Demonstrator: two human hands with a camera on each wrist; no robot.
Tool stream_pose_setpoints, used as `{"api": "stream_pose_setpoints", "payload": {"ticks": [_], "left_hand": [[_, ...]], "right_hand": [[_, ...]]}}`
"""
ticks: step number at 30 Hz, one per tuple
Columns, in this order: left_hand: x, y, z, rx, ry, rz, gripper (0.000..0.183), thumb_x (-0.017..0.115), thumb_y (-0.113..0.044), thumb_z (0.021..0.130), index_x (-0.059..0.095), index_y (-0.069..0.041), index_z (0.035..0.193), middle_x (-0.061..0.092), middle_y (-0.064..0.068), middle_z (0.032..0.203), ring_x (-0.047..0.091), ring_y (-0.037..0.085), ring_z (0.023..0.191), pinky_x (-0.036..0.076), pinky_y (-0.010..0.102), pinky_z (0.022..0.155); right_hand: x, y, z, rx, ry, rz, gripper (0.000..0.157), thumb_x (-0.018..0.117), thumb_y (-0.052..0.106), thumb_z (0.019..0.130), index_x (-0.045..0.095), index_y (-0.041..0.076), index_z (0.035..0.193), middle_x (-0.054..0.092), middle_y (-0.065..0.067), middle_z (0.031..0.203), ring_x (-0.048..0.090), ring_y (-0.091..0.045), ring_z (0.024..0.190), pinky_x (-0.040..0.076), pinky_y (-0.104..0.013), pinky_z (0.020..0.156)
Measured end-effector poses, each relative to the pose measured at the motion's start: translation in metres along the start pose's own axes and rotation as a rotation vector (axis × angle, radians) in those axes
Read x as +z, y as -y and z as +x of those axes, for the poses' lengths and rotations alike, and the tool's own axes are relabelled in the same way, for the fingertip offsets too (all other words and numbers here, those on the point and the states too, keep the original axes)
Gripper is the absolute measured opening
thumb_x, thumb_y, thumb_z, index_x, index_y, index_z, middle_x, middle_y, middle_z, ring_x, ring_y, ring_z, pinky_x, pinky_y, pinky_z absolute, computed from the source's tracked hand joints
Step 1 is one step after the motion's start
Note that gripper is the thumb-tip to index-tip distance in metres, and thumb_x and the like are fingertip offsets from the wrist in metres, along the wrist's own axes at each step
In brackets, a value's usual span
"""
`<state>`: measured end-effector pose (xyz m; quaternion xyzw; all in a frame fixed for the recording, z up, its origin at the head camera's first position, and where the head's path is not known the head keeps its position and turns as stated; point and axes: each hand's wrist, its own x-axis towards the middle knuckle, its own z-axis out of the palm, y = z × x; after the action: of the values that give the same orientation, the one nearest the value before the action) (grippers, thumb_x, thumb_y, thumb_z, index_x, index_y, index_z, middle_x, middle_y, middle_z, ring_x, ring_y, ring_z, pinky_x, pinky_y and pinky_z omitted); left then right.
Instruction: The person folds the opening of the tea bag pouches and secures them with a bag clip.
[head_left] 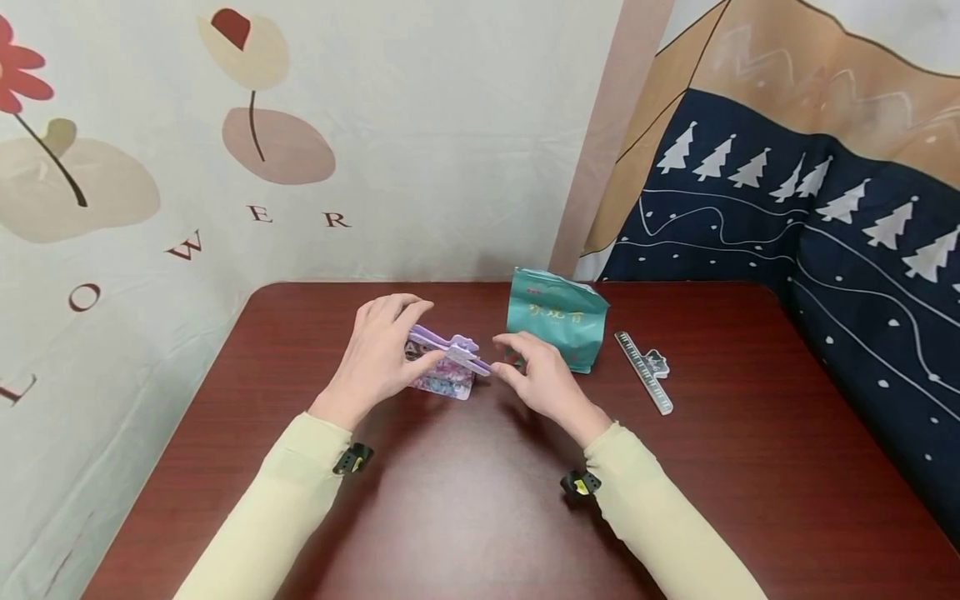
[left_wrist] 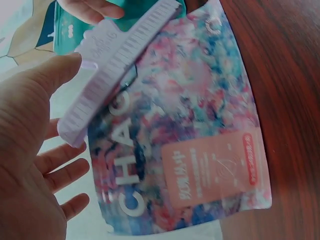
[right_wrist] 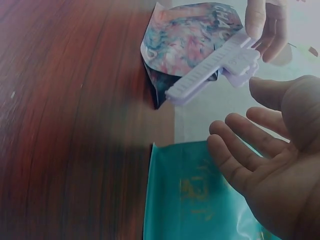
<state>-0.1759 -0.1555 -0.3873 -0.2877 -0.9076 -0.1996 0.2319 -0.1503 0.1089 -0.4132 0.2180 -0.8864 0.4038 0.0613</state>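
Observation:
A purple sealing clip (head_left: 459, 353) with piano-key markings lies across the top of a floral pouch (left_wrist: 175, 100) printed with pink and blue blotches. My left hand (head_left: 382, 342) is at the clip's left end, thumb and fingers spread apart around it. In the left wrist view, the fingers show behind that end and the thumb (left_wrist: 65, 70) is near the clip's scalloped handle. My right hand (head_left: 543, 379) hovers by the clip's other end with relaxed, parted fingers and nothing in its grasp. A teal pouch (right_wrist: 175, 200) stands just beyond the right hand.
Right of the teal pouch, a clear-and-white clip (head_left: 643, 372) with piano keys lies on the dark red wooden table (head_left: 465, 517). Behind the table hangs a pale flower-print cloth (head_left: 450, 142); a navy cloth with white trees (head_left: 720, 208) hangs at the right.

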Motion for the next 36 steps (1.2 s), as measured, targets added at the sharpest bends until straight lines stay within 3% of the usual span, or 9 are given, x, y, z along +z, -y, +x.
{"api": "stream_pose_setpoints", "payload": {"ticks": [9, 15, 24, 36], "left_hand": [[0.000, -0.018, 0.002, -0.005, 0.017, -0.031, 0.058, 0.083, -0.031, 0.086, 0.062, -0.003, 0.133, 0.059, 0.016, 0.132, 0.051, 0.037, 0.127, 0.033, 0.057, 0.111], [0.002, -0.033, 0.007, 0.019, 0.021, -0.037, 0.051, 0.079, -0.021, 0.089, 0.062, -0.002, 0.133, 0.058, 0.016, 0.133, 0.051, 0.038, 0.127, 0.035, 0.057, 0.110], [0.008, -0.054, 0.020, 0.081, 0.012, -0.016, 0.047, 0.078, -0.016, 0.090, 0.063, -0.003, 0.132, 0.059, 0.015, 0.133, 0.055, 0.035, 0.125, 0.038, 0.055, 0.109], [0.015, -0.076, 0.041, 0.162, 0.010, 0.008, 0.043, 0.078, -0.016, 0.089, 0.065, -0.003, 0.129, 0.062, 0.014, 0.133, 0.056, 0.031, 0.128, 0.041, 0.050, 0.108]], "right_hand": [[-0.017, -0.004, -0.013, -0.025, 0.051, -0.056, 0.034, 0.074, 0.016, 0.096, 0.069, 0.004, 0.128, 0.070, -0.013, 0.113, 0.064, -0.022, 0.092, 0.056, -0.039, 0.079], [-0.029, -0.009, -0.026, -0.059, 0.036, -0.098, 0.032, 0.075, 0.015, 0.095, 0.071, 0.004, 0.125, 0.070, -0.011, 0.116, 0.064, -0.023, 0.094, 0.057, -0.039, 0.081], [-0.044, -0.017, -0.043, -0.098, -0.057, -0.131, 0.030, 0.076, 0.010, 0.094, 0.072, 0.007, 0.123, 0.069, -0.008, 0.116, 0.064, -0.021, 0.090, 0.056, -0.034, 0.075], [-0.059, -0.023, -0.047, -0.179, -0.217, -0.212, 0.027, 0.077, 0.006, 0.091, 0.073, 0.002, 0.118, 0.069, -0.011, 0.115, 0.066, -0.025, 0.099, 0.059, -0.041, 0.076]]}}
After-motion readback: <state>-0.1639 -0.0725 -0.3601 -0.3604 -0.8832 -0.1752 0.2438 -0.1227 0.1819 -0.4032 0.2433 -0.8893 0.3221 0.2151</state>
